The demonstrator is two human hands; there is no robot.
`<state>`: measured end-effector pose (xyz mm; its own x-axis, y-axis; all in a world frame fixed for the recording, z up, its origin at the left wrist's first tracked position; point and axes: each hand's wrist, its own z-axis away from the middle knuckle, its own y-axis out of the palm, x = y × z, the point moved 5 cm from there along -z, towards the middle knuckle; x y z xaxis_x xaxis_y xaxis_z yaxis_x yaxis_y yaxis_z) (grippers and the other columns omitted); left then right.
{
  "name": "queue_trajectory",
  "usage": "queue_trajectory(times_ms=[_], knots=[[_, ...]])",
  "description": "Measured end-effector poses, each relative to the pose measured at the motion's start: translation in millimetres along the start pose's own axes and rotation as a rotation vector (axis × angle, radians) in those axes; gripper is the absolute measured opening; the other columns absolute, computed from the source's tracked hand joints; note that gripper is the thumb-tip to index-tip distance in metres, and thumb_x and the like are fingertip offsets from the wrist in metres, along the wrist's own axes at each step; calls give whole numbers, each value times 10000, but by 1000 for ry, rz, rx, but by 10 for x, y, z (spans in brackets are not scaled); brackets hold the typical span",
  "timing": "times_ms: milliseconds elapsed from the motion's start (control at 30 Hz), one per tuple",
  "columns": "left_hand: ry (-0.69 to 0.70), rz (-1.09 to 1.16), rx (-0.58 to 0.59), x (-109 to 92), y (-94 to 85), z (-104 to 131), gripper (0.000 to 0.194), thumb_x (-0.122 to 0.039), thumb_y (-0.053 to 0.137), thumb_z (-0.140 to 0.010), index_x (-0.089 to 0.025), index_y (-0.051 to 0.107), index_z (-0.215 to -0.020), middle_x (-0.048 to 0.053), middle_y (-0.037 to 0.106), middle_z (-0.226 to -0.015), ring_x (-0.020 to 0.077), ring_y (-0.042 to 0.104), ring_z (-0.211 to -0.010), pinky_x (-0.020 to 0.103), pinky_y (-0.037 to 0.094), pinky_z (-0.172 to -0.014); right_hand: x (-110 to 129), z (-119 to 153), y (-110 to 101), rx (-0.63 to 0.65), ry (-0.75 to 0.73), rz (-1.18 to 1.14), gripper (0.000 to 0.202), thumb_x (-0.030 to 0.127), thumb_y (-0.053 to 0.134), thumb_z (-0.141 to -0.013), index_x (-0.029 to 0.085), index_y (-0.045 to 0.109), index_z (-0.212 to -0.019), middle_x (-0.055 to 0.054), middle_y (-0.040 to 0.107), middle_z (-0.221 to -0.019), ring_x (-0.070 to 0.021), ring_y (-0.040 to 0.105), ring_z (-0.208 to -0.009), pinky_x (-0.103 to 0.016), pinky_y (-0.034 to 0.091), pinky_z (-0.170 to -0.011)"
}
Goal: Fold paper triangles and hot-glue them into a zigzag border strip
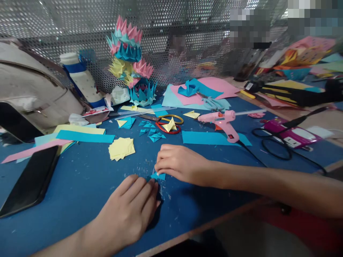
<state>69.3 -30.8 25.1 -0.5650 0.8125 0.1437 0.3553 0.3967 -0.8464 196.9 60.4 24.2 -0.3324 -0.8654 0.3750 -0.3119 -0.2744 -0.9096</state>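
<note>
Between my hands, low on the blue tabletop, lies a small piece of blue paper (pixel 161 176), mostly covered by fingers. My left hand (pixel 131 207) has its fingers curled together at the paper's near left edge. From the right, my right hand (pixel 179 162) pinches the paper's upper side with bent fingers. Just beyond are several small folded blue paper pieces (pixel 154 134). A stack of yellow paper squares (pixel 122 149) sits to their left. One folded yellow piece (pixel 170 125) rests on the red and yellow handles of the scissors (pixel 160 121).
A pink glue gun (pixel 218 119) lies at the right, its cable trailing toward a purple power strip (pixel 292 134). Black phones (pixel 30 178) and paper strips (pixel 85 135) occupy the left. A tall folded-paper model (pixel 128 64) stands before the perforated metal panel, near a bottle (pixel 83 80).
</note>
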Motion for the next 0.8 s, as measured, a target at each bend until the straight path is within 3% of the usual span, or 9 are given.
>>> queue_trajectory(times_ms=[167, 433, 667, 800], knots=[[2, 6, 6, -5, 5, -1, 212, -121, 520, -975, -41, 716, -977, 115, 745, -906, 234, 582, -777, 397, 426, -789, -28, 37, 9, -33, -74, -34, 209, 214, 542, -994, 135, 731, -952, -78, 685, -910, -188, 537, -902, -301, 448, -820], [-37, 95, 43, 60, 40, 53, 191, -105, 515, -979, -69, 695, -1032, 95, 733, -945, 224, 568, -819, 402, 387, -850, -65, 24, -55, -125, -51, -167, 147, 212, 597, -967, 138, 709, -907, -52, 695, -886, -175, 556, -892, -289, 450, -830], [-251, 293, 159, 260, 108, 40, 213, -255, 561, -987, -143, 577, -1168, 65, 659, -1036, 226, 547, -891, 362, 389, -807, -255, 12, -35, -145, 53, -114, 100, 209, 615, -957, 160, 677, -896, -41, 673, -900, -175, 556, -908, -296, 442, -826], [-350, 411, 174, 368, 157, 74, 145, -203, 550, -984, -186, 564, -1128, 52, 646, -1040, 212, 568, -917, 342, 431, -802, -339, 24, -94, -212, 85, -53, 96, 174, 578, -969, 164, 673, -965, -59, 665, -996, -184, 558, -968, -320, 436, -870]])
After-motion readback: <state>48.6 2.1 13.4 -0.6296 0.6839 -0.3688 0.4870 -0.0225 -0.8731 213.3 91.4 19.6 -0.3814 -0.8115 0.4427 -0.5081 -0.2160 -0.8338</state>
